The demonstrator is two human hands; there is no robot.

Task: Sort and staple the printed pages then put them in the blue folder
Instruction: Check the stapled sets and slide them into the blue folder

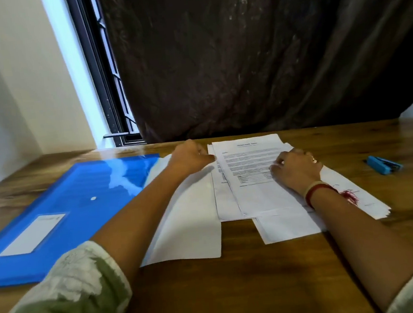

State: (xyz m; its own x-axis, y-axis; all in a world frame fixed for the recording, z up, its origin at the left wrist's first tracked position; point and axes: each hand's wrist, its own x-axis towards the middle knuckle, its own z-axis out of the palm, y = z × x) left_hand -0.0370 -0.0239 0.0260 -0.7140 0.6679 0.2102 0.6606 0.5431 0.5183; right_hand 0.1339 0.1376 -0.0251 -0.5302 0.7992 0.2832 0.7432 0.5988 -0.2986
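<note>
Several printed pages lie in a loose, fanned pile on the wooden table. A blank-side-up sheet lies to their left. My left hand, fingers curled, pinches the left edge of the top pages near their upper corner. My right hand rests on the right side of the top printed page, fingers bent down onto it. The blue folder lies flat and closed at the left, with a white label and a snap button. A blue stapler sits at the right, apart from both hands.
A dark curtain hangs behind the table's far edge, next to a window frame and a white wall at the left. Bare wood shows in front of the pages, between my forearms.
</note>
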